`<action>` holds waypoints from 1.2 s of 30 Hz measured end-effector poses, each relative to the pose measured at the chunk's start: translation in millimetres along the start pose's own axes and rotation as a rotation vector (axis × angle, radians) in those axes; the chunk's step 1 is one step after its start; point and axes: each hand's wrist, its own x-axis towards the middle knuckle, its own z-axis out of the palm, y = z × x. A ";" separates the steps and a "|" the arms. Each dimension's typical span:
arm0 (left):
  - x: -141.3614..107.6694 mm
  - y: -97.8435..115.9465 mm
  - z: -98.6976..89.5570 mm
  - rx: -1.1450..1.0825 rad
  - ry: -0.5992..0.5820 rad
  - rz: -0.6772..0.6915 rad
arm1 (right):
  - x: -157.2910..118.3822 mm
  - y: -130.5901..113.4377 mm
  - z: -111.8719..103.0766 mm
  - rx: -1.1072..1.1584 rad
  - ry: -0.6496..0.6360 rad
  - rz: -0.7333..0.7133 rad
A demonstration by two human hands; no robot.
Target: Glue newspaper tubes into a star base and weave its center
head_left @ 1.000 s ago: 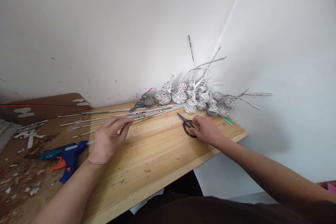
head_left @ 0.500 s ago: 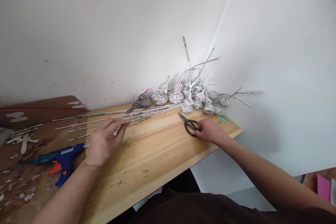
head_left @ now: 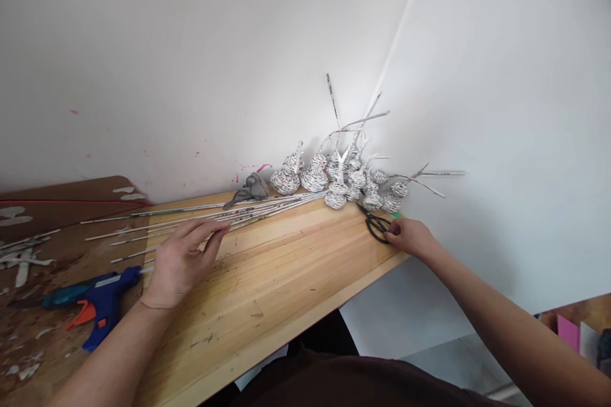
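My right hand (head_left: 410,236) grips the handles of black scissors (head_left: 378,226) at the right end of the board, their tips pointing back towards several woven paper gourd shapes (head_left: 315,177). My left hand (head_left: 186,257) hovers with thumb and fingers pinched near the long rolled-paper sticks (head_left: 267,206). Whether anything thin is between those fingertips, I cannot make out. The sticks lie fanned across the back of the wooden board (head_left: 296,286), their right ends beside the gourd shapes.
A blue glue gun (head_left: 107,302) lies at left on brown, scrap-strewn cardboard (head_left: 48,343). Behind the sticks sits a crumpled grey cloth (head_left: 251,189). White walls (head_left: 191,44) meet in a corner behind the board. White paper scraps (head_left: 28,261) lie far left.
My right hand has moved right with the scissors, now close to the gourd shapes and the board's right end. My left hand keeps its pinch. The view has shifted slightly.
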 end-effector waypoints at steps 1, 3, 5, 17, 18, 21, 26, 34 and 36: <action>-0.6 -0.6 0.6 -0.002 -0.005 0.000 | 3.9 -0.7 -1.6 0.007 0.024 0.009; -1.9 -1.9 1.7 -0.011 -0.008 -0.007 | 15.0 -4.5 -7.7 0.033 0.099 0.027; -2.8 -2.9 2.3 -0.021 -0.018 -0.016 | 31.2 -11.0 -16.5 0.077 0.186 0.069; -2.0 -3.4 1.4 -0.046 -0.037 -0.032 | 110.3 -45.9 -25.6 0.085 0.037 0.194; -1.6 -2.7 1.1 -0.047 -0.034 -0.032 | 108.2 -44.7 -24.7 0.101 0.033 0.207; -0.8 -0.8 1.0 -0.050 -0.028 -0.025 | 96.9 -38.9 -22.8 0.167 0.036 0.233; -1.5 -0.8 1.6 -0.068 -0.047 -0.026 | 81.5 -28.9 -18.4 0.249 0.213 0.252; -2.5 -1.7 1.4 -0.049 -0.049 -0.026 | 90.7 -31.3 -0.5 0.309 0.332 0.145; -2.4 -1.7 1.2 -0.050 -0.052 -0.030 | 87.2 -32.2 2.2 0.328 0.338 0.125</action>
